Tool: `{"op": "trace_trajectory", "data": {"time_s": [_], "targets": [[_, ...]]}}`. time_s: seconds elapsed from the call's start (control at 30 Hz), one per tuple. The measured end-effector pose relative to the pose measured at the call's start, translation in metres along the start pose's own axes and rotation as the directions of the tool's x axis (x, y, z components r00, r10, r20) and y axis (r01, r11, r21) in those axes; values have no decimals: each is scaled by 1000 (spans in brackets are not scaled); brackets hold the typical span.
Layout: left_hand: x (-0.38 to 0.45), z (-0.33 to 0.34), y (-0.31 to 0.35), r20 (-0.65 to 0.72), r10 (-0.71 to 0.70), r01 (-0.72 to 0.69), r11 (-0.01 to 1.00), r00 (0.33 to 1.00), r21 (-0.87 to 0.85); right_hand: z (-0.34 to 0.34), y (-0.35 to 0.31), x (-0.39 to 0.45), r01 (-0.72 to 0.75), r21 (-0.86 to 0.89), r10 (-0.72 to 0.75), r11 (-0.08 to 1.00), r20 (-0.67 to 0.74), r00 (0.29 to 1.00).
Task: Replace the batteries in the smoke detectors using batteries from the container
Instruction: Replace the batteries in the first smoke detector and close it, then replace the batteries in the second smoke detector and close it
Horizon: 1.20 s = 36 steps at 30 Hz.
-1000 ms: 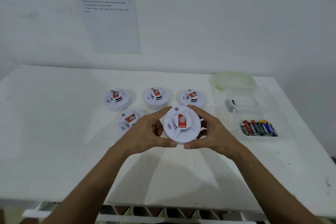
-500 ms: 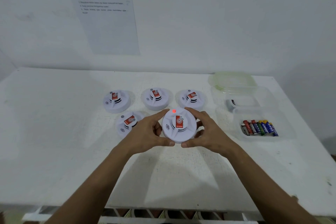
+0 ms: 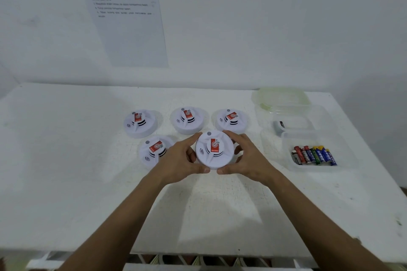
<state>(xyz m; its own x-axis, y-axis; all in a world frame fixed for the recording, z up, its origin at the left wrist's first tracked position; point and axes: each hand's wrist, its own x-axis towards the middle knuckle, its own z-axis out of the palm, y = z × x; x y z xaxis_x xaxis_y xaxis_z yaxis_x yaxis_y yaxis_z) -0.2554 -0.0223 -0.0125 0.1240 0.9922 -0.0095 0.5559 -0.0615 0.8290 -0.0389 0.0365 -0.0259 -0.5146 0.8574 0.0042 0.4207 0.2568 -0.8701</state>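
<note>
Hands meet around one detector (image 3: pixel 214 150) near the middle of the table (image 3: pixel 66 182). The left hand (image 3: pixel 178 160) curls round its left edge, with the thumb along the near rim and the forefinger reaching over the far rim. The right hand (image 3: pixel 246 156) grips the opposite edge in the same way, its thumb tip close to the left thumb at the near rim. This detector faces up, showing a red label, a small grey button near its far edge and dark vent slots. Whether it rests on the table or is held just above it cannot be told.

Four more detectors lie on the table. Three form a row behind the hands: left detector (image 3: pixel 139 123), middle detector (image 3: pixel 188 120) and right detector (image 3: pixel 231 120). A fourth detector (image 3: pixel 154 150) sits just left of the left hand, partly hidden by it. All of them face up with red labels.

At the right side a clear container (image 3: pixel 286 149) holds batteries (image 3: pixel 313 155) lying side by side in red, green, yellow and blue wraps. Behind it stands a second clear container (image 3: pixel 308 120) with a small dark and white item (image 3: pixel 279 125) inside. A pale green lid (image 3: pixel 280 97) lies at the far right corner. A printed sheet (image 3: pixel 125 17) hangs on the wall (image 3: pixel 264 28); its text is too blurred to read.
</note>
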Motion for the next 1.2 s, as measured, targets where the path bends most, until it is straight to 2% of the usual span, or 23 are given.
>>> {"op": "trace_trajectory", "data": {"time_s": [0.37, 0.47, 0.67, 0.8, 1.03, 1.1, 1.2], "targets": [[6, 8, -6, 46, -86, 83, 995, 995, 64, 10, 8, 6, -51, -206, 61, 977, 42, 997], [7, 11, -6, 17, -112, 110, 992, 994, 64, 10, 6, 7, -93, -211, 104, 973, 41, 994], [1, 8, -5, -24, -174, 176, 982, 984, 68, 7, -8, 3, -65, -218, 68, 974, 9, 998], [-8, -13, 3, -135, -204, 218, 970, 970, 103, 12, -25, 11, -21, -230, 19, 973, -7, 1000], [-36, -78, -7, -293, -231, 281, 950, 928, 139, 49, -73, 45, 74, -164, -49, 984, 154, 987], [-44, -91, -17, -277, -266, 317, 935, 923, 159, 65, -83, 53, 79, -188, -36, 979, 221, 975], [-53, -99, -23, -171, -275, 307, 929, 946, 208, 82, -92, 63, 99, -267, -10, 959, 314, 949]]}}
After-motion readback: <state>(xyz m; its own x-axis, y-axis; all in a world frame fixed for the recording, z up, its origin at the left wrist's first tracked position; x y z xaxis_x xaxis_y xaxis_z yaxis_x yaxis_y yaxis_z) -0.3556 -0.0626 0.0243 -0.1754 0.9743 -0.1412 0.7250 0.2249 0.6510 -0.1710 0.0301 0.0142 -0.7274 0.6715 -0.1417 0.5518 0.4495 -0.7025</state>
